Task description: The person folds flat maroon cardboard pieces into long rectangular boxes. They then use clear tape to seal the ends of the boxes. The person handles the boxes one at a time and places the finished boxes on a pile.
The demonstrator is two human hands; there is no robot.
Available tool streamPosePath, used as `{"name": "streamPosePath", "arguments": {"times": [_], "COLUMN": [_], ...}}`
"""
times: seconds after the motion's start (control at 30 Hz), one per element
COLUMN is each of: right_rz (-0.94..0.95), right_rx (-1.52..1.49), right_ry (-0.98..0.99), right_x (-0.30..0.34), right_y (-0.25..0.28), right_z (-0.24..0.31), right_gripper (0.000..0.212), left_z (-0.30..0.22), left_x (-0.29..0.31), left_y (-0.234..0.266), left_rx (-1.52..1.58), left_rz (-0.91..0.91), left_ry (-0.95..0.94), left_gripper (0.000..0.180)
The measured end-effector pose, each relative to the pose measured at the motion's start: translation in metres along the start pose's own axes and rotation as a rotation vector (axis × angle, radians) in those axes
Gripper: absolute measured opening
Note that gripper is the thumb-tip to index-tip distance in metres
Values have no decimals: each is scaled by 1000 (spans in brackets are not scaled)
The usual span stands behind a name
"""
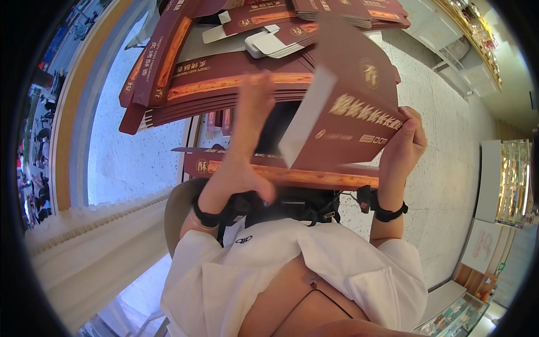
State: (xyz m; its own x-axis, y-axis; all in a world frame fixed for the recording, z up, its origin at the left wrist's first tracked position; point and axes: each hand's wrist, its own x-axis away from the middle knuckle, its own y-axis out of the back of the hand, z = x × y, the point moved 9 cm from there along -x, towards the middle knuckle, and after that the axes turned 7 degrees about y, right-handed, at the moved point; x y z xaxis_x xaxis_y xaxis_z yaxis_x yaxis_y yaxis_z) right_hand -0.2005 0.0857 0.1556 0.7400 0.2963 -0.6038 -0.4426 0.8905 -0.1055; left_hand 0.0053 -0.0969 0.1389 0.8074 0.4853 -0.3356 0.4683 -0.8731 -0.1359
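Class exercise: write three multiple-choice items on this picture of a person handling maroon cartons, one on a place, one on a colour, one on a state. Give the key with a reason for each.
1. Where does the stack of flat cartons lie?
A. on the table beyond the hands
B. on the floor at the right
C. on the person's lap

2. What colour is the held carton on its outside?
A. white
B. maroon with gold print
C. blue

3. What is the right hand doing?
A. hanging free
B. resting flat on the table
C. gripping the carton's edge

Key: 1 A, the stack lies on the table past both hands. 2 B, its faces are maroon with gold marks. 3 C, the fingers curl over the carton's right edge, while the left hand is blurred, open beside it.
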Motion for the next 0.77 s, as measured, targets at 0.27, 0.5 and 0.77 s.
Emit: {"name": "streamPosePath", "arguments": {"times": [0.27, 0.5, 0.77], "right_rz": [195, 418, 493], "right_rx": [-341, -16, -17], "right_ry": [-296, -419, -99], "right_x": [44, 56, 5], "right_y": [-43, -36, -43], "right_z": [-48, -50, 3], "right_gripper": [38, 44, 88], "left_z": [34, 30, -9], "left_x": [1, -5, -11], "left_y": [-44, -33, -51], "left_rx": [276, 304, -273], "left_rz": [158, 29, 344], "left_ry": [380, 160, -82], "left_gripper": [98, 63, 74]}}
